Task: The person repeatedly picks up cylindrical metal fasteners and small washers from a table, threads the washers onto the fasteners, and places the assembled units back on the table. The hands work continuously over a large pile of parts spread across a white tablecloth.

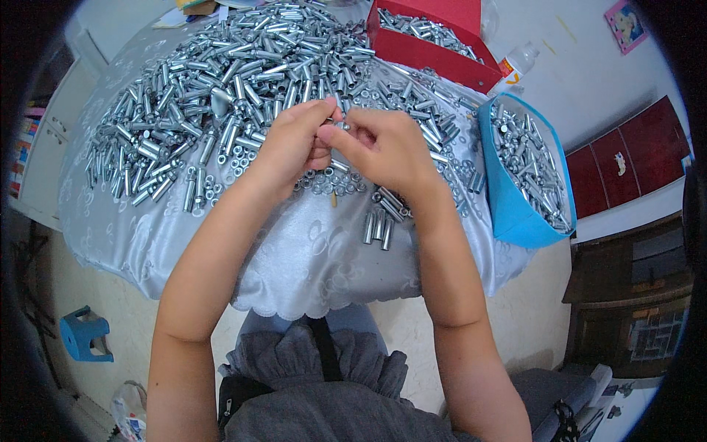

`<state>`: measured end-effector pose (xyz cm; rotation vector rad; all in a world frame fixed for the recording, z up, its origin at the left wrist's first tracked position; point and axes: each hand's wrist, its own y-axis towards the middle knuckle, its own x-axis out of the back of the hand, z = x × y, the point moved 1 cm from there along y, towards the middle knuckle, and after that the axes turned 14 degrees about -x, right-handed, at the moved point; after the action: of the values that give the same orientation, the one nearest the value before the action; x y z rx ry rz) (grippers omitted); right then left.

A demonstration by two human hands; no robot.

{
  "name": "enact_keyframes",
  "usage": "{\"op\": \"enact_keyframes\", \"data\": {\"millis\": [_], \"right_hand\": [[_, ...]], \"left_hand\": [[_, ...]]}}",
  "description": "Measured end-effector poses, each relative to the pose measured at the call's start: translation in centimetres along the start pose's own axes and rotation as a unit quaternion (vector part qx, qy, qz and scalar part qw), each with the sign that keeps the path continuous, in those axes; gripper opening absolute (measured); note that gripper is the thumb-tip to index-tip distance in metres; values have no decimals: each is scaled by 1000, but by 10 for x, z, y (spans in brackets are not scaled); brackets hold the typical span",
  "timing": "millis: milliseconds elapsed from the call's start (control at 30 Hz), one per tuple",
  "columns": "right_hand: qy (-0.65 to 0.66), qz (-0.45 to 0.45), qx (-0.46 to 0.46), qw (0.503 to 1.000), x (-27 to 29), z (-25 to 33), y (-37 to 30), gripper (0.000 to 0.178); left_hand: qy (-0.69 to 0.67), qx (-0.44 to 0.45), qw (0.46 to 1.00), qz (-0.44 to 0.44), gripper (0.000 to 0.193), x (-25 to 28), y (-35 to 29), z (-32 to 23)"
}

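Note:
My left hand (289, 144) and my right hand (394, 151) meet at the fingertips over the near side of a big heap of metal expansion bolts (258, 62). Both are closed in a pinch. A glint of metal shows between the fingers, but they cover most of it and I cannot make out its kind. Beneath and beside my hands lie loose hex nuts (239, 160) and flat washers (340, 181). Close to my right wrist, several metal sleeves (378, 227) lie grouped on the silvery tablecloth (294, 247).
An open red box (434, 57) of metal parts stands at the back right. Beside my right forearm is a blue bin (512, 206) filled with bolts. A white bottle (518, 60) stands behind it. On the floor at left sits a blue stool (86, 335).

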<state>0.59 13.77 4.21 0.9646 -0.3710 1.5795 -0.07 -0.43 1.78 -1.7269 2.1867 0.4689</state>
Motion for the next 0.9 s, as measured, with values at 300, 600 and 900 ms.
{"op": "enact_keyframes", "data": {"millis": [300,600,900], "right_hand": [[114,37,-2,993,-13,-6,5,39],[336,232,-176,896,-11,-9,6,39],[70,-55,110,990,-8,0,3,21]], "left_hand": [[135,-170,972,-91,25,-2,0,5],[281,-415,862,-76,26,-5,-3,5],[-35,-4,998,-44,25,8,6,9]]}}
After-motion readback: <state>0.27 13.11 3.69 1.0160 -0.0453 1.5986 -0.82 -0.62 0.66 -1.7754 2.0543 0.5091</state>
